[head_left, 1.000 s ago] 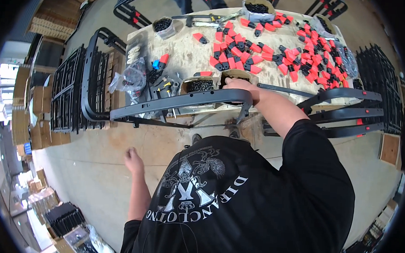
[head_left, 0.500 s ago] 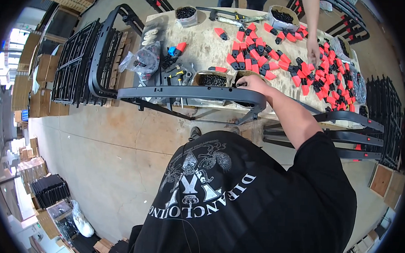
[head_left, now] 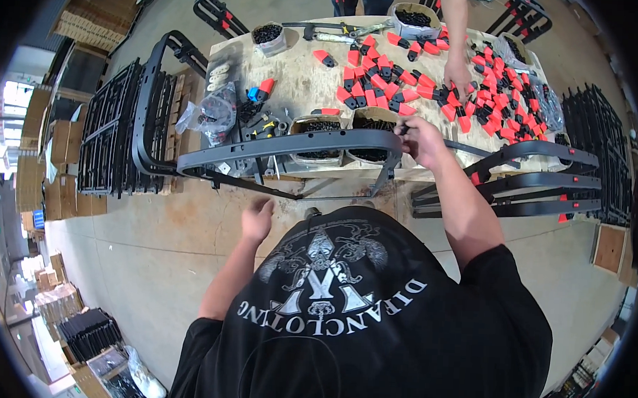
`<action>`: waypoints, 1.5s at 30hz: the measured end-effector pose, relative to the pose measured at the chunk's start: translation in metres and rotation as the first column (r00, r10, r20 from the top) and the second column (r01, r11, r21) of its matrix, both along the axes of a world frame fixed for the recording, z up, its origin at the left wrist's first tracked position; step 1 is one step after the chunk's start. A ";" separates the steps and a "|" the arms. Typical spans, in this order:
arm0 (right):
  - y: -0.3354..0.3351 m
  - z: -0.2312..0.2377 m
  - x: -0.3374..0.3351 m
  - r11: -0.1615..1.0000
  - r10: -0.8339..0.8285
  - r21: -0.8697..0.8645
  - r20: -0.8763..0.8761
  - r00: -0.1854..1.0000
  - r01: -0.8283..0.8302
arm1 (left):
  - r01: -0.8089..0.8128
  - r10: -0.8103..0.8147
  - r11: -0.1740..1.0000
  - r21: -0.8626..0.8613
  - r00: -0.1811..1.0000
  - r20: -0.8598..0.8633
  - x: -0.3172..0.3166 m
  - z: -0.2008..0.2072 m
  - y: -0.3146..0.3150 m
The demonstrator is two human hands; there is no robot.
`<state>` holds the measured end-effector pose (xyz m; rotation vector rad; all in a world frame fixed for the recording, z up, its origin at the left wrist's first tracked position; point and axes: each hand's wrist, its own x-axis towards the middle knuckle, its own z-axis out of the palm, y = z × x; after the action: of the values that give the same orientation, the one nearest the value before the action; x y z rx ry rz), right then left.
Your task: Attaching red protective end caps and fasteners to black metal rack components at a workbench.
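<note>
Left hand [head_left: 257,219] is back up now, fingers loose and holding nothing, rising toward the curved black frame [head_left: 293,142] lying along the table [head_left: 302,84] edge. Right hand [head_left: 421,141] keeps its grip closed on the frame's end.

Am viewing through single head-worn fisheye, looking steeply down over wearer's black shirt [head_left: 357,314], facing plywood workbench [head_left: 302,91] ahead; bench sitting near, edges bending toward rim.
</note>
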<state>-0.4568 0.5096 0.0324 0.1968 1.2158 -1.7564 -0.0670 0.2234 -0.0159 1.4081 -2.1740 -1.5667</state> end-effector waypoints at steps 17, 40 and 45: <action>0.157 -0.014 0.306 0.742 -0.470 0.483 -0.119 0.875 0.464 | 0.851 -0.772 0.322 -0.414 0.490 0.406 -0.254 -0.037 -0.005; 0.083 -0.032 0.325 0.751 -0.512 0.435 -0.091 0.854 0.497 | 0.650 -0.630 0.728 0.217 0.760 -0.162 -0.230 -0.038 -0.042; 0.026 -0.006 0.267 0.904 -0.347 0.277 0.033 0.937 0.324 | 0.774 -0.768 0.622 0.117 0.633 -0.103 -0.189 0.044 -0.014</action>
<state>-0.1896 0.5352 0.0264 0.6681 1.4211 -1.8453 -0.2556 0.2092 0.0283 0.3755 -2.8853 -1.9860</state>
